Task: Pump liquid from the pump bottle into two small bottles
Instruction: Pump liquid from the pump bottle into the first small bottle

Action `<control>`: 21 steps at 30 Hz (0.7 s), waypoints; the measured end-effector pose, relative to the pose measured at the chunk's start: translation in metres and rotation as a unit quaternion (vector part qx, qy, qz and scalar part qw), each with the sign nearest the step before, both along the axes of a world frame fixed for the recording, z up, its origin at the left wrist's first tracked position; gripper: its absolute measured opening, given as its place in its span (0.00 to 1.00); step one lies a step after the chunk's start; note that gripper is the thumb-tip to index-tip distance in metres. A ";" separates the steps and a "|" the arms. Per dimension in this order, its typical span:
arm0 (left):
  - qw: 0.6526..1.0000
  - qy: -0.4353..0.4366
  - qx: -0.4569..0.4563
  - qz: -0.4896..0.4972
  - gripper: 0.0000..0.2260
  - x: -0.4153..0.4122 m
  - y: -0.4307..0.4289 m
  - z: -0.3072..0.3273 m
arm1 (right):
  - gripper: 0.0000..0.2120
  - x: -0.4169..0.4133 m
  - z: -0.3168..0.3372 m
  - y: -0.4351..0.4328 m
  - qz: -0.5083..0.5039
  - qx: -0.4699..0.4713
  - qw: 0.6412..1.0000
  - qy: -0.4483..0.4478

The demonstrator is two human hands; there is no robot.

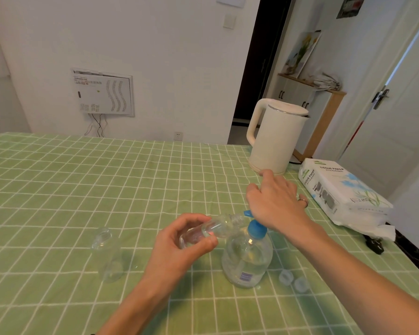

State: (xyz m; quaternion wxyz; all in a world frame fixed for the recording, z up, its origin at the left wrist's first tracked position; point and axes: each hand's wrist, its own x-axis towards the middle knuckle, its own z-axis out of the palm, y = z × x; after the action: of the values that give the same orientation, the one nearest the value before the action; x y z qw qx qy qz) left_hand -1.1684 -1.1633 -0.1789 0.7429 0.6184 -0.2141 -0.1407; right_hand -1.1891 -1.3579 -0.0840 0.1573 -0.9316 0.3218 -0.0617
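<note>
- Now, we note the pump bottle [247, 257] standing upright on the green checked tablecloth [82, 189], near the front edge and right of centre. Its body is clear, rounded plastic holding clear liquid, with a small blue label low on the front.
- Its pump head [257, 228] is opaque blue plastic. The spout points left and away from us.
- Our right hand [273, 199] lies palm down on the pump head, with the heel of the hand on the top. The fingers are nearly straight, slightly spread and reach forward, gripping nothing. A thin ring [303, 201] sits on one finger.
- Our left hand [184, 240] holds a small bottle [211, 229], with the thumb and curled fingers pinching its lower body. The bottle is clear, cylindrical and ribbed at the threaded neck. It is tipped almost level, with its open mouth just beside the blue spout.
- A second small bottle [107, 255], also clear and uncapped, stands upright to the left, well apart from both hands.
- Two translucent round caps [286, 278] lie on the cloth just right of the pump bottle.
- At the far right, a smooth cream kettle [276, 136] stands with its handle to the left. A soft, film-wrapped tissue pack [336, 189] lies beside it.
</note>
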 end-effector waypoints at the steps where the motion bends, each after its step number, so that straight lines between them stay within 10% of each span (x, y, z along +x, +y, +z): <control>1: 1.000 -0.002 0.002 -0.001 0.16 0.000 0.000 0.000 | 0.20 0.000 0.000 -0.001 0.001 -0.007 1.000 0.000; 21: 1.000 -0.006 0.001 -0.007 0.17 0.001 0.000 -0.003 | 0.20 0.001 -0.003 -0.001 -0.004 0.012 1.000 0.001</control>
State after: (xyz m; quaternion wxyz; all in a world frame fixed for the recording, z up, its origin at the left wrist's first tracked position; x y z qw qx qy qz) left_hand -1.1676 -1.1635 -0.1818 0.7400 0.6185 -0.2228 -0.1423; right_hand -1.1876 -1.3593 -0.0869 0.1680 -0.9285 0.3262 -0.0579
